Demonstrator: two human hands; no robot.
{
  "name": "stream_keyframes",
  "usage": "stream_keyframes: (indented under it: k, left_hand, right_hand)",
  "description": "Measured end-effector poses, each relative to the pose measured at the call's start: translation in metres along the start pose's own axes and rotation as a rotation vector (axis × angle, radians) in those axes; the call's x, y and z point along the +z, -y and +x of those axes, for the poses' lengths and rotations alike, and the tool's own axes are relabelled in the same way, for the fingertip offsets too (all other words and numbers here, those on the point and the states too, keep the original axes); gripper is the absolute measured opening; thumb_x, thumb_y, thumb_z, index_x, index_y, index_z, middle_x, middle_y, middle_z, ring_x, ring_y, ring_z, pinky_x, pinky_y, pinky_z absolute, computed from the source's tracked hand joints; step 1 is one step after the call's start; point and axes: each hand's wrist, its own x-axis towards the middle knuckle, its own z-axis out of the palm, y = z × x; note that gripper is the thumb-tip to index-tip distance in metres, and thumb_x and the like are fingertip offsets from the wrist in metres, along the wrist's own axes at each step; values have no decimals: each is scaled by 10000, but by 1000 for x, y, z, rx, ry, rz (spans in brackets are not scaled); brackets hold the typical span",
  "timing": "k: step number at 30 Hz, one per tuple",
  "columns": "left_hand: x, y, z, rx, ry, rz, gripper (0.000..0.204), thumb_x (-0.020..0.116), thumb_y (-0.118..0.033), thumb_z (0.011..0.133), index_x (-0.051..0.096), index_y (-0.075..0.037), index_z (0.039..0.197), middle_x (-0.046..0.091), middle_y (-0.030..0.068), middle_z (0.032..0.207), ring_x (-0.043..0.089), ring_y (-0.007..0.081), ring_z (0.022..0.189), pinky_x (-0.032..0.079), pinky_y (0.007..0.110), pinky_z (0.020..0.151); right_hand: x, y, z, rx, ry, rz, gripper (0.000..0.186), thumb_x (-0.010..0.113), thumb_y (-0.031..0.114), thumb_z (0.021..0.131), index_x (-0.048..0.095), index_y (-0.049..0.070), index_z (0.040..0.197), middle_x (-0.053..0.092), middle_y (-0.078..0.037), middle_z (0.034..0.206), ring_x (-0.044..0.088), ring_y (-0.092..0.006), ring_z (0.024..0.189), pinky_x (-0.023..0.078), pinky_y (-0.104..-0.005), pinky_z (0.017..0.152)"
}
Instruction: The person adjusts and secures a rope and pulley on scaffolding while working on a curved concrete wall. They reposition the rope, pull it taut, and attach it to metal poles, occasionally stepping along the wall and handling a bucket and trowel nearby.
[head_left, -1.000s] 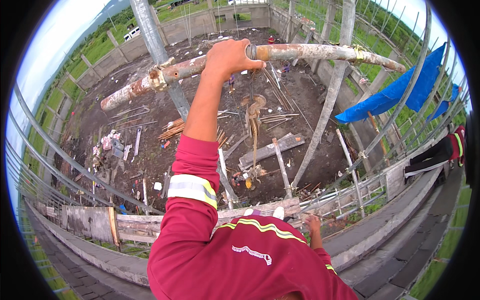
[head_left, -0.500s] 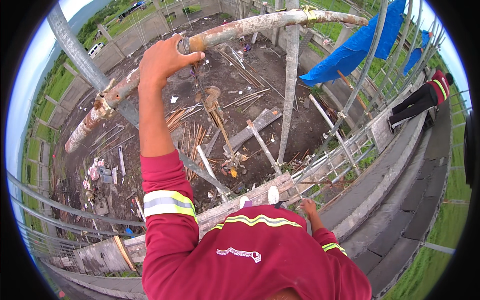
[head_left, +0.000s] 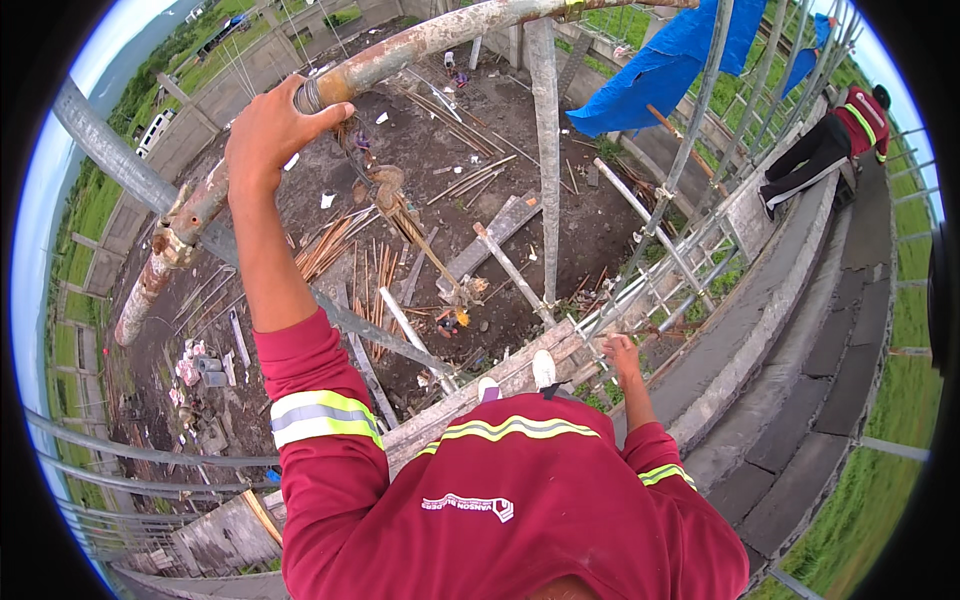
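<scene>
My left hand (head_left: 268, 135) is closed round a rusty, paint-flecked scaffold pipe (head_left: 430, 42) that crosses in front of me at the upper left. Beside its thumb, a coil of wire (head_left: 308, 97) wraps the pipe. Below that coil hangs a rusty pulley (head_left: 386, 180) with a rope (head_left: 425, 243) running down to a yellow-tipped end. My right hand (head_left: 622, 358) is low over the concrete ledge, near thin metal bars. Its fingers are loosely bent and apart, with nothing visible in them.
My shoes (head_left: 543, 369) stand at a ledge above a deep drop to muddy ground with scattered timber (head_left: 375, 285). Upright steel poles (head_left: 545, 150) rise ahead. Blue tarp (head_left: 665, 70) hangs at the upper right. Another person (head_left: 835, 135) bends over the curved concrete wall (head_left: 760, 350).
My right hand has risen slightly away from the ledge. The left hand keeps its grip on the pipe. The view has shifted, and the other person has bent differently.
</scene>
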Motion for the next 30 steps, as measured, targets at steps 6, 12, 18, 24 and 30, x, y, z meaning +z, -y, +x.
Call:
stream_keyframes:
  k: [6, 12, 18, 24, 30]
  left_hand:
    - [-9, -8, -2, -7, 34, 14, 921, 736, -724, 719, 643, -46, 1334, 715, 247, 1178, 679, 404, 1119, 513, 492, 939]
    - [-7, -7, -2, 52, -22, -15, 826, 730, -644, 784, 627, -26, 1323, 688, 286, 1190, 647, 420, 1164, 490, 487, 969]
    - [12, 15, 17, 71, 8, 95, 982, 704, -685, 810, 528, 44, 1443, 620, 288, 1355, 579, 438, 1284, 441, 467, 1079]
    - [21, 31, 30, 120, 20, 36, 985, 708, -684, 814, 527, 53, 1442, 606, 301, 1370, 561, 426, 1314, 416, 453, 1106]
    - [23, 38, 37, 102, 92, 16, 1083, 703, -726, 793, 480, 93, 1466, 560, 297, 1436, 531, 406, 1355, 381, 444, 1140]
  right_hand:
    - [22, 143, 26, -336, -19, 60, 342, 621, 353, 1011, 657, 54, 1174, 709, -42, 1021, 659, -117, 903, 496, -275, 774]
    - [26, 107, 7, -375, -11, -20, 338, 616, 322, 1020, 655, -8, 1080, 704, -61, 943, 669, -140, 839, 537, -318, 799]
    - [-44, 5, -24, -294, -342, -48, 323, 619, 300, 993, 677, -3, 1091, 743, -75, 914, 694, -139, 795, 541, -303, 769]
    - [-121, -66, -96, -163, -828, 180, 283, 625, 276, 1002, 686, 15, 1093, 738, -76, 911, 684, -135, 800, 544, -291, 779]
    - [-165, -101, -160, -47, -1040, 341, 281, 635, 270, 1006, 660, 24, 1141, 713, -76, 988, 664, -137, 893, 517, -309, 826]
